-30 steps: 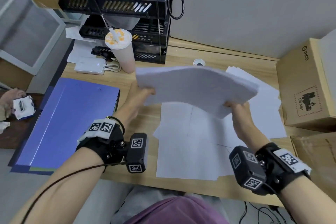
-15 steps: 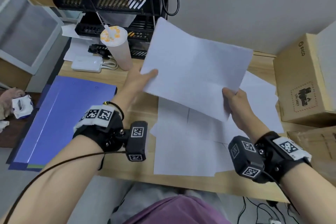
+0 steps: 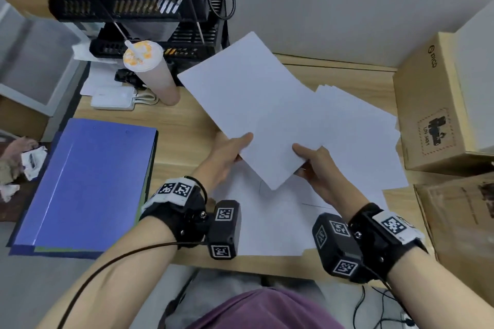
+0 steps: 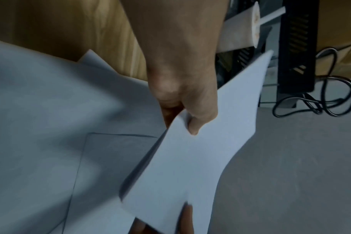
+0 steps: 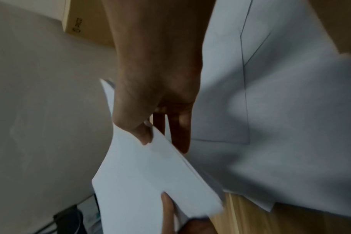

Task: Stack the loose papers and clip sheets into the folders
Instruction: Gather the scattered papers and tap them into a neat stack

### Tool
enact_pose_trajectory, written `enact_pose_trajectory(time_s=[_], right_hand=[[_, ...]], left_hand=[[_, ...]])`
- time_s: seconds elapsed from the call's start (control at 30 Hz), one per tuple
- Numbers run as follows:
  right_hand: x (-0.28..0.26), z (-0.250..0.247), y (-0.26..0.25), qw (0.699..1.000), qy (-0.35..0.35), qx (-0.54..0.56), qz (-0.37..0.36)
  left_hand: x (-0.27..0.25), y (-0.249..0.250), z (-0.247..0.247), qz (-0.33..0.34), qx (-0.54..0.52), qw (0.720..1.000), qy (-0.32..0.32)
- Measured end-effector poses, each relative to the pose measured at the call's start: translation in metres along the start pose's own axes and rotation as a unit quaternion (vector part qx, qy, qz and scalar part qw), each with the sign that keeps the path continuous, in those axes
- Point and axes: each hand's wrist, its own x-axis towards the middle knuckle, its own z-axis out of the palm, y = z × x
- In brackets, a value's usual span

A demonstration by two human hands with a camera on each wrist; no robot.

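I held the sheaf (image 3: 256, 104) above the bench (image 3: 187, 120), left hand (image 3: 227, 152) and right hand (image 3: 318, 165) each pinching its near corner. Gathering was under way, I judged; next the edges needed squaring before moving it to the folder (image 3: 88, 184) at my left.

The cardboard box (image 3: 438, 104) reads "PICO" (and "UN 3481" below).

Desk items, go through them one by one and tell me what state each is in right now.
held paper stack: lifted off the desk, tilted
left hand: pinches the stack's near edge
right hand: pinches the stack's near corner
loose sheets: spread flat on desk
blue folder: closed, flat
drink cup: upright, lidded, straw in
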Motion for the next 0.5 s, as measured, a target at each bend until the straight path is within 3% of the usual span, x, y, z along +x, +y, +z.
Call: enact_pose_trajectory(time_s=[0.17, 0.3, 0.4, 0.5], right_hand=[[-0.003, -0.055, -0.003, 0.99, -0.056, 0.11, 0.073], [0.001, -0.07, 0.008, 0.981, -0.088, 0.009, 0.171], [0.007, -0.069, 0.026, 0.98, -0.07, -0.078, 0.17], [0.011, -0.059, 0.043, 0.977, -0.02, -0.14, 0.157]], left_hand=[[-0.002, -0.016, -0.032, -0.021, 0.065, 0.995, -0.071], [-0.011, -0.028, -0.045, -0.089, 0.189, 0.969, -0.133], [-0.018, -0.037, -0.039, -0.135, 0.267, 0.942, -0.149], [-0.019, -0.046, -0.036, -0.143, 0.276, 0.939, -0.147]])
